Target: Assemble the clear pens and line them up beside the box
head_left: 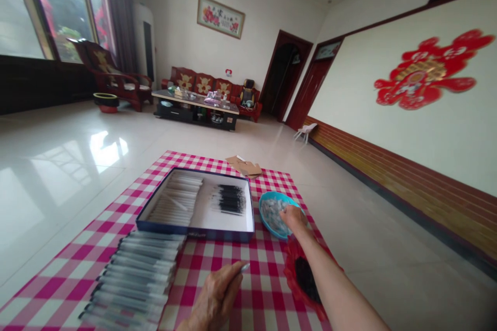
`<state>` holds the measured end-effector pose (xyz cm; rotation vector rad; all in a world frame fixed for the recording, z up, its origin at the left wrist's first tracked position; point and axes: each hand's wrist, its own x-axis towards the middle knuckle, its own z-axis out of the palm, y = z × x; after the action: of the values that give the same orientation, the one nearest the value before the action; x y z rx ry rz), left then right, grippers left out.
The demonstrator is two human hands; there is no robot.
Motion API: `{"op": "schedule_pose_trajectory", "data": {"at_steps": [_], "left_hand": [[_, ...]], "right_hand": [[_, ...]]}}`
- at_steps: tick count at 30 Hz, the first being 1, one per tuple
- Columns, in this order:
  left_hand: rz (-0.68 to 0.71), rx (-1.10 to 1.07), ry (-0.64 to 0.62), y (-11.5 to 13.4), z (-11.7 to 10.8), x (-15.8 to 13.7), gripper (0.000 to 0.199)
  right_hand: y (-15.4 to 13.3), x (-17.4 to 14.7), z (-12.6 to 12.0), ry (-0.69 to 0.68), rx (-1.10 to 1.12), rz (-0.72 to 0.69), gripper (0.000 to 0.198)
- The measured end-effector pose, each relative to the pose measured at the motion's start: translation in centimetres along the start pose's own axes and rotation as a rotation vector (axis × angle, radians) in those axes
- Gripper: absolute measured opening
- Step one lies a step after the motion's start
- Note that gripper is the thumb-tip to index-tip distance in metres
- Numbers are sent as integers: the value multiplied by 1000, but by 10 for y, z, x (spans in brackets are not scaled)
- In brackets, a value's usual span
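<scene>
My left hand (217,292) is closed in a pinch above the checked cloth, with a small clear piece (245,267) poking out at the fingertips. Over to the right, my right hand (294,219) reaches into a blue bowl (264,197) of small translucent pieces (273,212). Its fingers are pressed together among them, and what they grip is hidden. Below that arm is a red bowl (290,269) of dark small parts (306,275), partly covered by the forearm. Left of my left hand lies a stack of clear pen barrels with black ends (134,276).
A shallow blue-edged box (221,234) holds a row of whitish tubes (176,199) and a bunch of thin black-ended sticks (232,199). Torn cardboard (244,166) lies at the table's far edge. Beyond stand a coffee table (194,108) and a small white chair (305,132).
</scene>
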<state>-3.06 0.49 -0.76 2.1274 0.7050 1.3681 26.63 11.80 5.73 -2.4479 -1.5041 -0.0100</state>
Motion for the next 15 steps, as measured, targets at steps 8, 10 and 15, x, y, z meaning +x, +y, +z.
{"op": "schedule_pose_trajectory", "data": {"at_steps": [8, 10, 15], "left_hand": [[-14, 27, 36, 2, -1, -1, 31], [-24, 12, 23, 1, 0, -1, 31], [-32, -4, 53, 1, -1, -1, 28]], "right_hand": [[-14, -35, -34, 95, 267, -231, 21], [-20, -63, -37, 85, 361, -291, 28], [-40, -144, -30, 41, 800, -425, 30]]}}
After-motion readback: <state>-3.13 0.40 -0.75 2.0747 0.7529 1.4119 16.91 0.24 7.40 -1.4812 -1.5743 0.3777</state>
